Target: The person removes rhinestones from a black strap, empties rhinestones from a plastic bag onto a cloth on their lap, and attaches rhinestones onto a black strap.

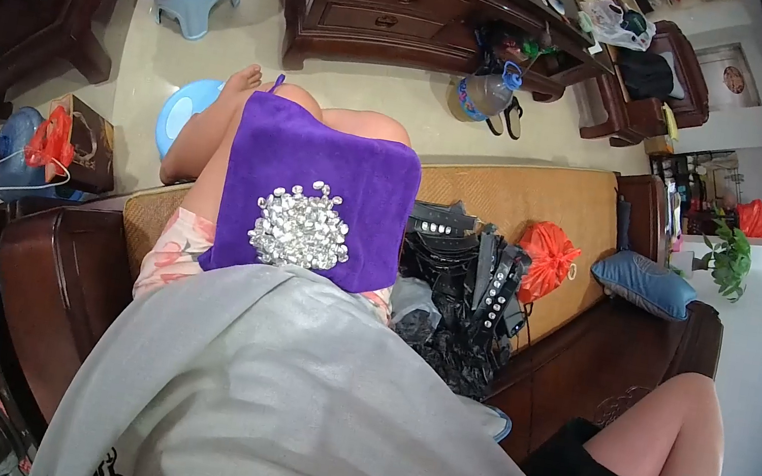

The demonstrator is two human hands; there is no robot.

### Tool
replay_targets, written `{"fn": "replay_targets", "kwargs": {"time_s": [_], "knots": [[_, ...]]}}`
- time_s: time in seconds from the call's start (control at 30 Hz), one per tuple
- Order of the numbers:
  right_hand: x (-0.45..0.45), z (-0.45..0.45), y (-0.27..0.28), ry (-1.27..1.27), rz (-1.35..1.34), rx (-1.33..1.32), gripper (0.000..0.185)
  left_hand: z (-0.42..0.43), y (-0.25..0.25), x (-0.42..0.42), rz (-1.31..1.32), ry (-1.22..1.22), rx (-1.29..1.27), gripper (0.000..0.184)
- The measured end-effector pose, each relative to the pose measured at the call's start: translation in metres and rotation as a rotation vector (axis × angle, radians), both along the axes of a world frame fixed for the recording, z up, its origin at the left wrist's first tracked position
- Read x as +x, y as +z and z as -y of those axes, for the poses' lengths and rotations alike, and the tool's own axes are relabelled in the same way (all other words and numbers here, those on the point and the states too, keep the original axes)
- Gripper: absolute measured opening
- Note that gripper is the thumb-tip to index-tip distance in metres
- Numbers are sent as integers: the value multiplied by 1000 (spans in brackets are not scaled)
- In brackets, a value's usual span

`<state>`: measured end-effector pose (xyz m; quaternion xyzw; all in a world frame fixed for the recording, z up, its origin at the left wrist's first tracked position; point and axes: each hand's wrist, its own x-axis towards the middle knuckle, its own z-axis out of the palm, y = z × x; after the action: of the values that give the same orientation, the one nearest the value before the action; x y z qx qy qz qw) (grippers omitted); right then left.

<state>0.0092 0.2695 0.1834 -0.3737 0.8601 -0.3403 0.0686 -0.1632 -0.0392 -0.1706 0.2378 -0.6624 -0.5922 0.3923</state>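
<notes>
Gems (300,230), clear and glinting, are heaped on a purple cloth (324,154) spread across bare legs (374,124). Where they lie relative to either hand cannot be told, as both hands are outside the view; whether these are released, clenched or grasping anything cannot be seen. Nearest, a creased, matte grey shirt (295,404) is seen below the cloth. The small, rounded stones are gathered toward the plush-looking fabric's near edge, with a few strayed along the pile's far side. Just beside it, black straps (498,286) set with pale studs are bundled with a crinkled black plastic bag (452,354). Farther along the woven tan seat (558,191), a knotted red plastic bag (549,262) is set, near a smooth blue cushion (643,283). Beyond, a clear plastic jug (486,93) is stood on the glossy floor (364,91). Farthest, 2 drawers are seen in a dark wooden cabinet (378,6).
</notes>
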Motion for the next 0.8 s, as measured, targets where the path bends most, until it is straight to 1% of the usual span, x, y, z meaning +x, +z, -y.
{"fn": "replay_targets", "kwargs": {"time_s": [0.3,0.4,0.47,0.57,0.67,0.73,0.8], "knots": [[3,-6,-12,23,-6,-93,20,3,9,7,25,-86,-8,22],[4,-5,-15,43,-3,-148,20,3,26,16,34,-181,-17,22],[3,-4,-17,60,-5,-184,20,2,46,28,30,-283,-30,22],[1,0,-21,84,1,-250,21,7,100,61,1,-494,-83,23],[1,0,-25,121,18,-354,21,16,183,116,-105,-759,-208,23],[1,-3,-25,148,23,-459,22,24,250,169,-246,-970,-341,23],[0,-6,-26,175,37,-581,22,33,311,221,-467,-1208,-484,23]]}}
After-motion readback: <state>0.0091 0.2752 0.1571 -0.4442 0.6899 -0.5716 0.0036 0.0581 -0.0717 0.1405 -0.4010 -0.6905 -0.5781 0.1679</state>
